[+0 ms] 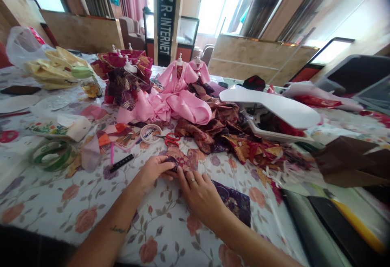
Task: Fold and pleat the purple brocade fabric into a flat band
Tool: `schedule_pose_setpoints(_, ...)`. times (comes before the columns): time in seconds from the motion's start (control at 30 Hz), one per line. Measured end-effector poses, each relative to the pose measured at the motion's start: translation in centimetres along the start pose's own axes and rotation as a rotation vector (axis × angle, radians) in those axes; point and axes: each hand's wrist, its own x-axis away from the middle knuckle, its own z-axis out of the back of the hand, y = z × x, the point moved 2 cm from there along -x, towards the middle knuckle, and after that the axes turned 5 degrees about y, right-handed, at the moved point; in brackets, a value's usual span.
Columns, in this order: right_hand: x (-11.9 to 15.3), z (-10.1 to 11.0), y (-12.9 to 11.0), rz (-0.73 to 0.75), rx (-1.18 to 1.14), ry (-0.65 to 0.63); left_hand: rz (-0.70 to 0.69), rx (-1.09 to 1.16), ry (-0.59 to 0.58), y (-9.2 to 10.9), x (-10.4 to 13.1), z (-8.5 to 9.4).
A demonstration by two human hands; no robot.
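Note:
In the head view, my left hand point(154, 171) pinches the left side of a small dark purple patterned fabric piece point(173, 162) between thumb and fingers. My right hand point(199, 192), with a ring on one finger, meets the same piece from the right, its fingers bent and close together at the edge; the fingertips partly hide the cloth. Just beyond lies a reddish-brown patterned fabric scrap point(189, 159), with red-handled scissors point(172, 138) behind it. Another dark purple fabric piece point(234, 202) lies flat, partly under my right forearm.
A white tape roll point(151, 133), a black marked bar point(122, 163) and green tape rolls point(53, 155) lie to the left. Pink satin point(189, 106), brown cloth point(210, 122) and small dressed forms point(179, 74) stand behind. A white open case point(268, 104) and brown box point(350, 159) are at right.

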Motion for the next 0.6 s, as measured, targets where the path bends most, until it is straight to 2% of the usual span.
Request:
schedule_pose_setpoints(0.4, 1.0, -0.7, 0.9, -0.126, -0.169, -0.1, 0.002, 0.187, -0.029, 0.3, 0.2, 0.0)
schedule_pose_setpoints(0.6, 1.6, -0.4, 1.6, -0.223, -0.535, -0.119, 0.022, 0.184, -0.005, 0.4, 0.1, 0.1)
